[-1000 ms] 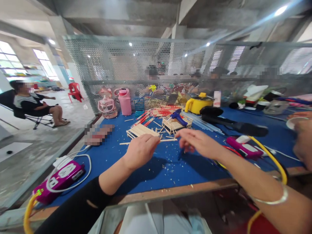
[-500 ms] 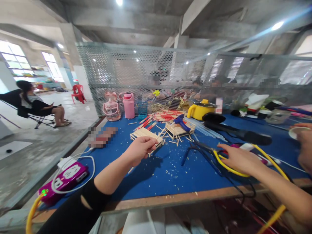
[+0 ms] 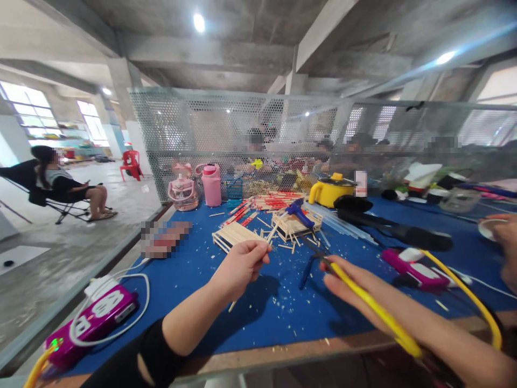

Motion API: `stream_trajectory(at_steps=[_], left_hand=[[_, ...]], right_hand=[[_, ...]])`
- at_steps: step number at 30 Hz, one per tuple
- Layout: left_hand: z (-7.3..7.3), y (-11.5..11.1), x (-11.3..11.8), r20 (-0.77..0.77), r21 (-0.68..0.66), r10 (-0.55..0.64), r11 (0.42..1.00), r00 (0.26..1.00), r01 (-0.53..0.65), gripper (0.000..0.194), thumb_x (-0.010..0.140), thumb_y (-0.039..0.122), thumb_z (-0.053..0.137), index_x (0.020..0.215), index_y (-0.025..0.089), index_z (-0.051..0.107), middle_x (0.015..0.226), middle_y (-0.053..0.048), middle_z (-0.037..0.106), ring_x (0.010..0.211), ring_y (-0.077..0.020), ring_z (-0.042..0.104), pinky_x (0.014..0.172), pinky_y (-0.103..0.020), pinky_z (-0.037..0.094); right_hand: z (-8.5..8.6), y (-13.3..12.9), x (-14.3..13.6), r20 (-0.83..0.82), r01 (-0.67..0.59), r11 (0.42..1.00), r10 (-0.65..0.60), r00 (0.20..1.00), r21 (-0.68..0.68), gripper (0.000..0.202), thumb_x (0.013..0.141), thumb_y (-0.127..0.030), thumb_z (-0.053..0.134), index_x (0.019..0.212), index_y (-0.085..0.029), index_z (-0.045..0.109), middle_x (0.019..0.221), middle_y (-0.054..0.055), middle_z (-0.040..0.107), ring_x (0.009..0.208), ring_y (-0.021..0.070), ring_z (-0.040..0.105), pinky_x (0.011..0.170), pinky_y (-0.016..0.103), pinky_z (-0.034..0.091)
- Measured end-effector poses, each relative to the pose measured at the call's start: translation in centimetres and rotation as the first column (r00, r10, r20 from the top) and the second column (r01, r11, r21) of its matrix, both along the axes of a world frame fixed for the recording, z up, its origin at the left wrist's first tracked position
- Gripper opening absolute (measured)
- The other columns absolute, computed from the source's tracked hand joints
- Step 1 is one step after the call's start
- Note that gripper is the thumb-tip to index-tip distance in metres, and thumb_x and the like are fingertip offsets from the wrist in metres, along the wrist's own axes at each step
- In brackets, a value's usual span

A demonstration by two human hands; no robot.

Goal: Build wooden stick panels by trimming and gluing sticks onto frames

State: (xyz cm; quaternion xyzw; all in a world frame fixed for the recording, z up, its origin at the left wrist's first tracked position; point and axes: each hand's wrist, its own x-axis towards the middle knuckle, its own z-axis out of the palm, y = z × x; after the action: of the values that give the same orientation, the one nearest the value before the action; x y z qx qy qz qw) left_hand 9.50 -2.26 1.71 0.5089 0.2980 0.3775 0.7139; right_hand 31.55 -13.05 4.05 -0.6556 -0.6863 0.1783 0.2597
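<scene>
My left hand (image 3: 244, 267) is closed in a pinch on thin wooden sticks (image 3: 272, 234), whose ends point up past the fingertips. Just behind it lies a flat raft of pale sticks (image 3: 232, 235). My right hand (image 3: 355, 285) grips yellow-handled pliers (image 3: 363, 299); their dark jaws point toward the left hand, apart from the sticks. A blue glue gun (image 3: 301, 213) rests on a second small stick structure (image 3: 285, 225). Loose sticks and red-printed stick packs (image 3: 274, 201) spread behind. The pliers are partly blurred, so their exact type is unclear.
Blue mat (image 3: 258, 318) scattered with chips. Pink bottle (image 3: 212, 186), yellow pot (image 3: 332, 191), clear glue sticks (image 3: 343, 223) and a black long-handled item (image 3: 416, 233) stand or lie behind. Purple power strips (image 3: 105, 312) with cables flank both sides. Another person's hand (image 3: 507, 237) holds a cup at right.
My right hand has picked up the yellow-handled pliers and brought them left, toward my left hand. The left hand keeps its pinch on the sticks. The view has tilted up slightly.
</scene>
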Motion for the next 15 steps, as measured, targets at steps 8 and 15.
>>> stream_trajectory(at_steps=[8, 15], left_hand=[[0.1, -1.0, 0.4, -0.061, 0.089, 0.019, 0.996, 0.998, -0.013, 0.039, 0.064, 0.052, 0.070, 0.070, 0.015, 0.057, 0.053, 0.005, 0.048, 0.039, -0.0033, 0.029, 0.037, -0.019, 0.018], [-0.3, -1.4, 0.6, -0.110, 0.142, 0.035, 0.990, 0.993, -0.019, 0.038, 0.065, 0.052, 0.068, 0.066, 0.016, 0.057, 0.050, 0.005, 0.048, 0.038, -0.0041, 0.031, 0.037, -0.020, 0.020]], right_hand=[[-0.4, 2.0, -4.5, -0.013, -0.137, 0.991, 0.137, 0.990, 0.005, 0.039, 0.079, -0.054, 0.053, 0.098, -0.020, 0.052, 0.069, -0.001, 0.054, 0.059, 0.0136, 0.044, 0.055, 0.025, 0.037], [-0.6, 1.9, -5.8, -0.107, -0.178, 0.984, 0.177, 0.978, -0.001, 0.036, 0.081, -0.047, 0.054, 0.104, -0.019, 0.052, 0.075, 0.001, 0.058, 0.062, 0.0143, 0.048, 0.057, 0.025, 0.039]])
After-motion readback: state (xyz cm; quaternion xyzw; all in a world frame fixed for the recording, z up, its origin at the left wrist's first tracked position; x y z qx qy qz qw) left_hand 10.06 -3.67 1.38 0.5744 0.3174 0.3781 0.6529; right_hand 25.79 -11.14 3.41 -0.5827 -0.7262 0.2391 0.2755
